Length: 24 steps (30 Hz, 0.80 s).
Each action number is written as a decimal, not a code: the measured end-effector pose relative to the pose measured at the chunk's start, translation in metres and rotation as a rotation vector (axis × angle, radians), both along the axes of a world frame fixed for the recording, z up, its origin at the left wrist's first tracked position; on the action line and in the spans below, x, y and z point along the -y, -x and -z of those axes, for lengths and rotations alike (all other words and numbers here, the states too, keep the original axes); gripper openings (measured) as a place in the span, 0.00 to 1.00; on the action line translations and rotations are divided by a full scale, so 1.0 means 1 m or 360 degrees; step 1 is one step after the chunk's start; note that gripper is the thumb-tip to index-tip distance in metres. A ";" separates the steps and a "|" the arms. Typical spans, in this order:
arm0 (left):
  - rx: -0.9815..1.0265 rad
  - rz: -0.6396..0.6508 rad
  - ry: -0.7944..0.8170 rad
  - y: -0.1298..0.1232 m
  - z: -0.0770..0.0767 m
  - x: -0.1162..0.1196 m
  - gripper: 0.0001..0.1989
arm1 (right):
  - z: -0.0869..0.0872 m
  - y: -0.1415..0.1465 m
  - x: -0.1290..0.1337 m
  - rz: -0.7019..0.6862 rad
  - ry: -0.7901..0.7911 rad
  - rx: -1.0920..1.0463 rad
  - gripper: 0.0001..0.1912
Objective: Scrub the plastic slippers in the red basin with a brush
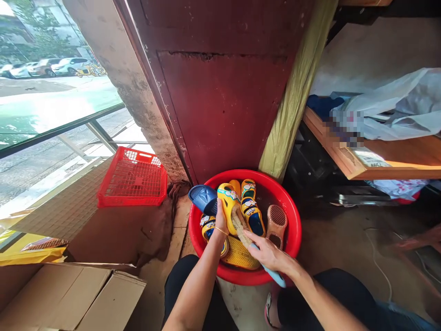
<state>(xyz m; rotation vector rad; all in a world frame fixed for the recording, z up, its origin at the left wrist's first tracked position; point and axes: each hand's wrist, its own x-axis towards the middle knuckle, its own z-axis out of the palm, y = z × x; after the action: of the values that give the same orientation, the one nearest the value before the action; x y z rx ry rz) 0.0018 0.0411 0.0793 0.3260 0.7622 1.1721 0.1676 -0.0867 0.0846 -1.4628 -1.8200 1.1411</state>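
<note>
My left hand [221, 218] grips a yellow clog [225, 195] by its side, above a red basin [296, 230]. In my right hand [267, 250] is a scrub brush [274, 276] with a light blue handle, its pale bristles against the clog's opening. Around them in the basin lie several other shoes: a yellow-and-blue clog [253, 214], an upturned yellow sole [239, 253] and a pinkish-brown shoe [276, 218] sole up. A dark blue slipper [204, 198] rests at the basin's left rim. Part of another patterned clog is hidden behind my left wrist.
A dark red door [223, 105] stands right behind the basin, with a yellow-green curtain [292, 101] beside it. To the left are a red plastic crate [134, 179] and cardboard boxes [69, 294]. A wooden shelf [409, 154] with plastic bags juts in at right.
</note>
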 end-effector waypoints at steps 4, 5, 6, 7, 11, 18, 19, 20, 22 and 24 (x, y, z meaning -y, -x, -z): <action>-0.0253 -0.0322 -0.0071 0.017 0.000 -0.019 0.35 | 0.019 -0.035 0.035 0.0338 0.0320 0.0014 0.39; -0.0364 -0.0362 -0.0108 0.018 0.001 -0.023 0.34 | 0.023 -0.045 0.036 0.0517 0.0332 -0.0018 0.41; -0.0491 -0.0402 -0.0164 0.018 0.004 -0.027 0.32 | 0.028 -0.055 0.033 0.0692 0.0308 -0.0053 0.41; -0.0640 -0.0441 -0.0244 0.018 0.007 -0.029 0.31 | 0.033 -0.064 0.029 0.0846 0.0266 -0.0078 0.38; -0.1318 -0.0507 -0.0615 0.014 0.023 -0.031 0.24 | 0.052 -0.094 -0.001 0.1283 0.0193 0.0031 0.23; -0.2080 -0.0485 -0.0852 0.006 0.033 -0.013 0.27 | 0.088 -0.096 -0.034 0.1636 0.0278 0.0250 0.25; -0.2125 -0.0440 -0.0890 0.003 0.032 -0.010 0.28 | 0.092 -0.094 -0.037 0.1658 0.0289 0.0272 0.26; -0.2160 -0.0349 -0.0909 -0.001 0.031 -0.006 0.31 | 0.096 -0.092 -0.039 0.1675 0.0292 0.0294 0.27; -0.2219 -0.0066 -0.0872 -0.008 0.031 0.000 0.39 | 0.101 -0.089 -0.043 0.1671 0.0270 0.0324 0.28; -0.2259 0.0186 -0.0767 -0.014 0.034 0.005 0.49 | 0.102 -0.087 -0.046 0.1570 0.0195 0.0312 0.27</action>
<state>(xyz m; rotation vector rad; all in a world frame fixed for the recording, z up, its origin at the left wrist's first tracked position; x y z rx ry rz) 0.0154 0.0364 0.0453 1.6781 1.6160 0.8737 0.2551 -0.0412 -0.0176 -2.2088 -0.8703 0.6039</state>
